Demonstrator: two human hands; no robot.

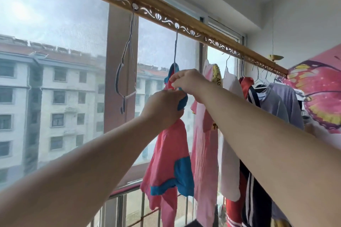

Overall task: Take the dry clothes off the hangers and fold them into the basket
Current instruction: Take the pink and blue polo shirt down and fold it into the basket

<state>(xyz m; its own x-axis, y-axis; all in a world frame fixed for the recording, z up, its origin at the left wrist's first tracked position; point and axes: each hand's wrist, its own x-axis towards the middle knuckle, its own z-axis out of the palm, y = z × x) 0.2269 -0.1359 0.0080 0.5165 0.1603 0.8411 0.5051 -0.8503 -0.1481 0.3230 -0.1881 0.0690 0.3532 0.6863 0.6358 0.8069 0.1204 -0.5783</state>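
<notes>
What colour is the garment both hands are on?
The garment is pink with blue panels; head view.

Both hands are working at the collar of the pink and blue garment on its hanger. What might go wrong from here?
The left hand and right hand pull at the pink and blue garment near its neck; the collar may stretch or snag on the blue hanger. That hanger hangs by a thin hook from the golden rail; a hard tug might unhook it.

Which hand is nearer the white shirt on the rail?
Right. The right hand pinches the pink and blue top at its collar, just left of the white shirt. The left hand grips that top lower down, farther left.
</notes>
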